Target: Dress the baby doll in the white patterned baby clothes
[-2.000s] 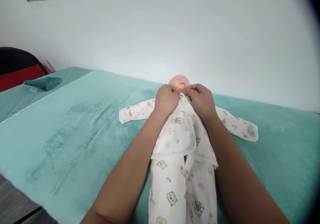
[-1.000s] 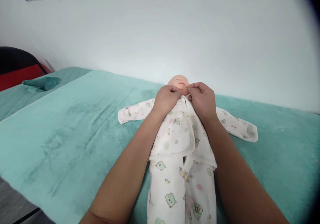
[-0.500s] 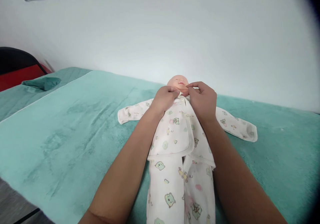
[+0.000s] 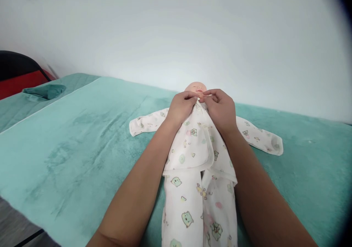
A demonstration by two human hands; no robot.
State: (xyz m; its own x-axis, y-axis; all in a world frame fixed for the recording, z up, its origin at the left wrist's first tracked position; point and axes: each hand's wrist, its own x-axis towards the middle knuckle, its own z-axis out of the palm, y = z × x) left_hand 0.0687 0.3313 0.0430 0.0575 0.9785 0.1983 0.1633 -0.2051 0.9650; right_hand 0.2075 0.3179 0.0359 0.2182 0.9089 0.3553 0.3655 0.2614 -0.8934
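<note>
A baby doll [image 4: 195, 87] lies on its back on a teal towel [image 4: 82, 137], head toward the wall. It wears a white sleepsuit [image 4: 198, 155] printed with small animals, sleeves spread to both sides. My left hand [image 4: 181, 108] and my right hand [image 4: 221, 109] meet at the suit's collar just under the doll's chin. Both are closed in a pinch on the collar edges. The fingertips hide the fastening there. The lower front flap of the jacket hangs loose over the trousers.
The white wall [image 4: 192, 37] stands right behind the doll's head. A folded teal cloth [image 4: 44, 91] lies at the far left, beside a dark and red chair [image 4: 19, 76]. The towel's front edge drops to a grey floor [image 4: 16, 225] at lower left.
My hands stay at the collar; the fingers have shifted slightly closer together under the chin. The view has dipped a little.
</note>
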